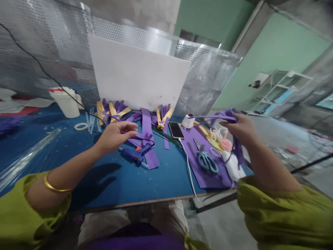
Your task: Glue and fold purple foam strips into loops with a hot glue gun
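My left hand (117, 133) hovers above the table's left-centre, fingers loosely bent and a gap showing between thumb and fingers; I see nothing in it. Just below lies a blue hot glue gun (134, 155) with an orange trigger and a clear glue stick at its rear. Purple strips (152, 159) lie beside and partly under the gun. Out to the right and raised, my right hand (241, 126) is closed on a bundle of purple strips (221, 115). Some strips trail left toward a white thread spool (187, 121), while others hang down below the hand.
Teal-handled scissors (207, 162) rest on a purple sheet (191, 149). A phone (176, 130) has a white cable (191, 173) running over the table edge. Purple flowers in gold wrapping (163, 118) stand by a white board (137, 73). A white container (65, 102) and a tape ring (80, 126) are at left.
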